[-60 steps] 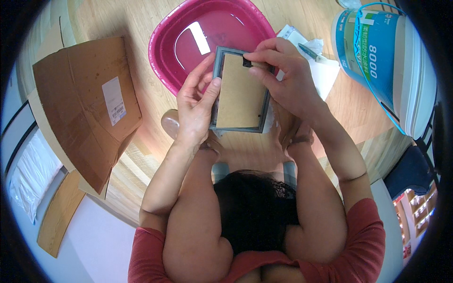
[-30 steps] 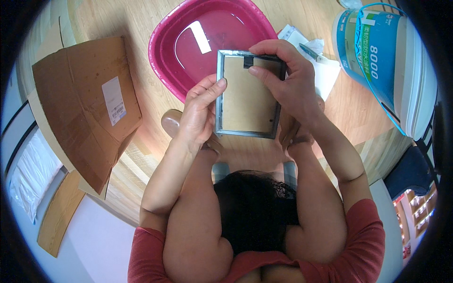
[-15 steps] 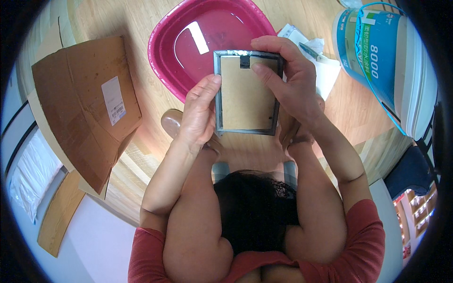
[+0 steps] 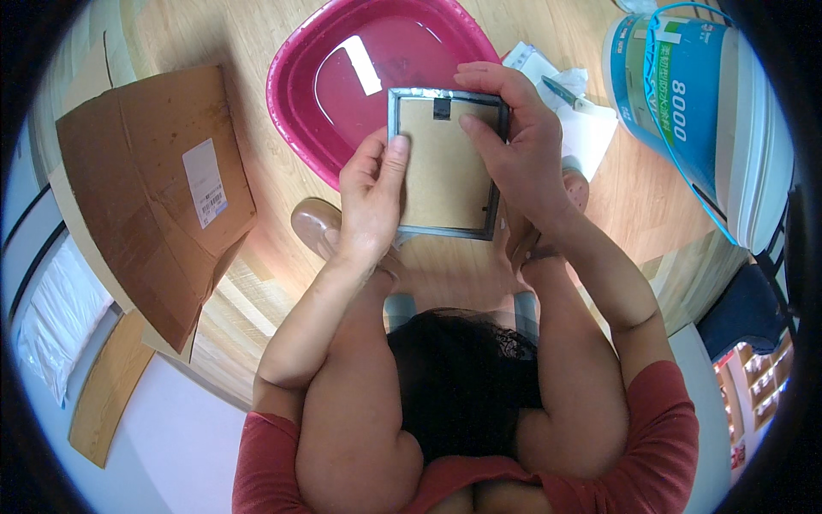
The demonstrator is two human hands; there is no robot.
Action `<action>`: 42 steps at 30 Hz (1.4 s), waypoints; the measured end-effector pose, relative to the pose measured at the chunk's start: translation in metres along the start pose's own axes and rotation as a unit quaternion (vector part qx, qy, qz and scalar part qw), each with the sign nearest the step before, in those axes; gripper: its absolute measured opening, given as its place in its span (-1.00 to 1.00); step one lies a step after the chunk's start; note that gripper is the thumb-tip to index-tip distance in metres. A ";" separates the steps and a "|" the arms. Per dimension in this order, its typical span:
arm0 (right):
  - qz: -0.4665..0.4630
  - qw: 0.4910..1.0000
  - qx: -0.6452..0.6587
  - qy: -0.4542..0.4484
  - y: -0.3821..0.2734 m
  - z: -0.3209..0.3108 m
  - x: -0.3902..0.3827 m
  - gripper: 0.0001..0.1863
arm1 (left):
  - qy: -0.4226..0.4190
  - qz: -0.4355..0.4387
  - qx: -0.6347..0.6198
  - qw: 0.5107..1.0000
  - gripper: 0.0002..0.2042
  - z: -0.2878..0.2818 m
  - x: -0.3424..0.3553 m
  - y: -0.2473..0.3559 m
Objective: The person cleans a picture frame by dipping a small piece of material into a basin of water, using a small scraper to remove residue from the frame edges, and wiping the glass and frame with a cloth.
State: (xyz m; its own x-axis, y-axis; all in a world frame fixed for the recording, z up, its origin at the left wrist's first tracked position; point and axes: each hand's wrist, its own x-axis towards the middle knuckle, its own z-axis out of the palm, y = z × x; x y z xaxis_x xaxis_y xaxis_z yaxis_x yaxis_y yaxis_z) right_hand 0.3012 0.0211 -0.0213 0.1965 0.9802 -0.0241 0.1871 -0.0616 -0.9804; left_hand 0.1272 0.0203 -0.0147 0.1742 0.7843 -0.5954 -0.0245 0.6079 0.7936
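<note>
A rectangular dark-grey frame [image 4: 490,224] with a tan backing board [image 4: 441,171] faces up between my hands; a small black tab [image 4: 442,109] lies near the board's top edge. My left hand [image 4: 370,193] grips the frame's left side, thumb along the edge. My right hand [image 4: 524,150] grips the upper right, fingers curled over the top corner and thumb on the board beside the tab. Behind the frame is a pink basin [image 4: 300,64] with water in it. A slim tool [image 4: 561,92], apparently a blade or scissors, lies on white paper [image 4: 591,146] beside the basin.
A large cardboard box [image 4: 145,188] stands at the left on the wooden floor [image 4: 231,34]. A blue-and-white bucket [image 4: 685,171] with a blue cord is at the right. Brown slippers [image 4: 312,223] are at my feet; a plastic-wrapped item [image 4: 56,317] is at the far left.
My right thumb has moved off the black tab to just right of it. The frame shifted down and right from two seconds ago, then slightly back up; both hands still hold it.
</note>
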 end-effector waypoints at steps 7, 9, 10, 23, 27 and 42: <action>0.017 1.000 -0.010 0.016 0.009 0.000 -0.003 -0.63 | -0.037 -0.081 -0.075 0.993 -0.75 -0.007 0.005 -0.001; 0.022 0.999 -0.016 0.019 0.009 0.001 -0.002 -0.64 | -0.030 -0.068 -0.042 0.996 -0.76 -0.007 0.006 -0.002; 0.025 0.999 -0.021 0.018 0.009 0.001 -0.002 -0.65 | -0.027 -0.062 -0.026 0.997 -0.77 -0.006 0.007 -0.003; 0.336 0.908 0.242 -0.068 0.005 -0.006 -0.005 -0.71 | 0.006 -0.007 -0.046 0.999 -0.78 -0.009 0.010 0.003; 0.280 0.935 0.198 -0.091 0.010 -0.001 -0.010 -0.74 | 0.022 -0.014 -0.045 0.999 -0.80 -0.012 0.010 0.002; 0.269 0.934 0.193 -0.136 0.008 -0.003 -0.008 -0.66 | -0.075 -0.083 -0.051 0.992 -0.76 -0.030 0.017 0.020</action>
State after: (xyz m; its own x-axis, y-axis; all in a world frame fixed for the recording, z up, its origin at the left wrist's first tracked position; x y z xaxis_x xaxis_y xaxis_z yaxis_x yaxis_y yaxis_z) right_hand 0.3037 0.0119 -0.0288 -0.0995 0.8413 -0.5314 -0.2387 -0.5386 -0.8080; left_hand 0.1004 0.0492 -0.0129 0.3291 0.6493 -0.6857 -0.0819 0.7430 0.6643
